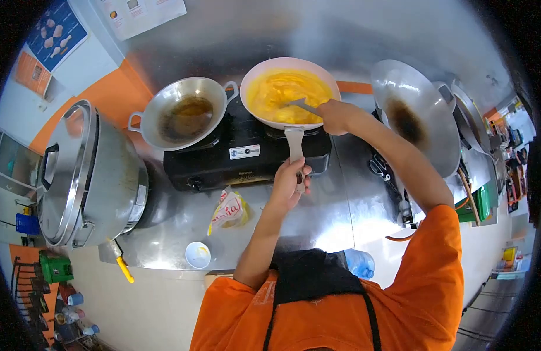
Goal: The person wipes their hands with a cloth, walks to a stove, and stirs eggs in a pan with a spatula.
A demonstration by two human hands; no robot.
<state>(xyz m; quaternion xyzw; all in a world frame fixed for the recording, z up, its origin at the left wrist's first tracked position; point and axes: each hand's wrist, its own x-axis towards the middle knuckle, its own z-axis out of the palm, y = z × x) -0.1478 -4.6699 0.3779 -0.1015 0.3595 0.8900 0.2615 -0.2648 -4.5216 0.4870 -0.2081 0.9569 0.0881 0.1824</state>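
My left hand [289, 182] is wrapped round the beige handle [294, 143] of a frying pan [259, 73]. The pan sits on the right burner of a black two-burner gas stove [264, 162]. Yellow, egg-like mixture [288, 88] covers the pan's bottom, with streaks and folds in it. My right hand [336, 116] grips a grey spatula [304, 106] over the pan's right rim. The spatula's blade dips into the yellow mixture near the middle. On the left burner stands a two-handled wok [177, 93] with brownish oil inside.
A large lidded pot [106, 175] stands left of the stove, near a yellow-handled knife [125, 269]. In front lie a plastic packet [230, 210] and a small white bowl [198, 255]. To the right are a big wok [405, 88], scissors [378, 167] and a green container [483, 205].
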